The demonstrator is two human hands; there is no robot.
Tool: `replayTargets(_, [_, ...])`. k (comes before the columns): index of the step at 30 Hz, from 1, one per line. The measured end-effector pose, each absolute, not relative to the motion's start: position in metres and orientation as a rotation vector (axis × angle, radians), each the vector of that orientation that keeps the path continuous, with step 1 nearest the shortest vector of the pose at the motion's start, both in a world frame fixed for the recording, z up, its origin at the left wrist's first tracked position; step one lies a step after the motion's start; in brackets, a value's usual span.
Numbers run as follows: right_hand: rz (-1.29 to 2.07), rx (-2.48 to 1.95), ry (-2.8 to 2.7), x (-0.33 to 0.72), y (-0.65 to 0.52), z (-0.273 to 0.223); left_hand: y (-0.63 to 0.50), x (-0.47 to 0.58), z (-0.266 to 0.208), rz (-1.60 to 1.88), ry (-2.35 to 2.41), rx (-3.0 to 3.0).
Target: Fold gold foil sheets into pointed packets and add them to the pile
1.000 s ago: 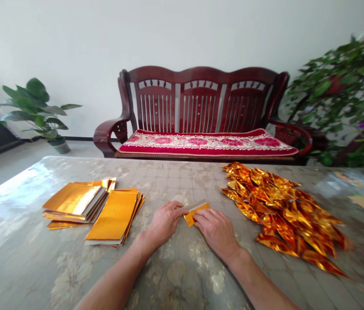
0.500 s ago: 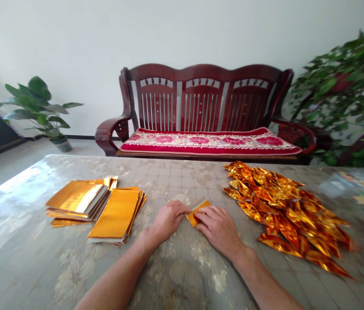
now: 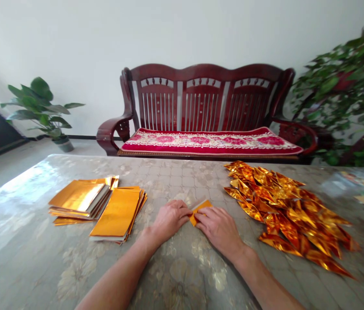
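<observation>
So the piece being worked is a small gold foil paper (image 3: 203, 205) on the counter (image 3: 169, 280), right between the person's two hands, with a pale strip showing along its far edge. The left hand (image 3: 170, 219) has its fingers bunched together, and they look to be pinching the paper's left end. The right hand (image 3: 219, 226) has its fingers curled close together over the right end, gripping it; what the thumb does underneath is mostly hidden, can't tell.

Looks like mid-fold to me, with a crease getting worked in. I'd say the next move calls for holding both ends steady and running that crease firm and straight without tearing the foil.

Two stacks of flat gold sheets (image 3: 115, 213) sit to the left, and a heap of pointy folded foil pieces (image 3: 278, 204) lies to the right, well apart from the paper.
</observation>
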State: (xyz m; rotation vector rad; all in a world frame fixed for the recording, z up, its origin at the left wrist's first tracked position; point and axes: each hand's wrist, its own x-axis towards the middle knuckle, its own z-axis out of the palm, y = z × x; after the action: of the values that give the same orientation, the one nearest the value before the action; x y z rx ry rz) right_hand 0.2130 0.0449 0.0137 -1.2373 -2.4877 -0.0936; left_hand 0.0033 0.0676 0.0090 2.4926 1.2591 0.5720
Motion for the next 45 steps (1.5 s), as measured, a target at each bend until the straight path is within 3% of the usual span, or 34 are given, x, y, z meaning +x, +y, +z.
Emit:
replayTargets(17, [-0.386, -1.214, -2.429, 0.203, 0.049, -0.002, 0.071, -0.005, 0.014, 0.597, 1.154, 2.428])
replayTargets(30, [0.023, -1.298, -2.35, 0.203, 0.045, 0.01, 0.071, 0.01, -0.006, 0.721, 1.327, 2.41])
replayTargets(45, [0.015, -1.333, -2.289, 0.208, 0.053, 0.005, 0.073, 0.006, -0.002, 0.79, 1.241, 2.142])
